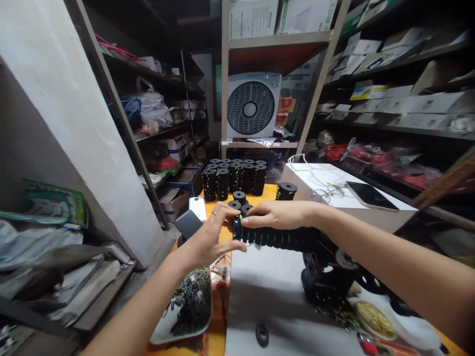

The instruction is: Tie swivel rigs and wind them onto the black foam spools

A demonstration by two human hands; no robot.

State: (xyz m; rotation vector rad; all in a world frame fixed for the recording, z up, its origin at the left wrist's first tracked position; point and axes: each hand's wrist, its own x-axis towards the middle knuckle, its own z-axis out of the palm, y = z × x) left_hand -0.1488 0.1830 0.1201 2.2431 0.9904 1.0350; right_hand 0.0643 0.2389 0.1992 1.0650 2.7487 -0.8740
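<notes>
A long stack of black round discs (pixel 276 238) lies on its side in front of me, with green glints between the discs. The fingers and thumb of my left hand (pixel 211 232) close around its left end from above and below. From the top, my right hand (pixel 272 215) grips the stack near the same end, its thumb pointing left along it. The right end runs into a dark mechanism (pixel 326 267), partly hidden under my right forearm. Just behind my hands stand small black spools (pixel 239 196).
Several upright black stacks (pixel 233 178) stand at the back of the yellow table. A tray (pixel 208 321) of small dark parts sits at lower left. One black oval piece (pixel 261 335) lies on the white surface. A phone (pixel 371 195) rests on a white box (pixel 334 217) at right.
</notes>
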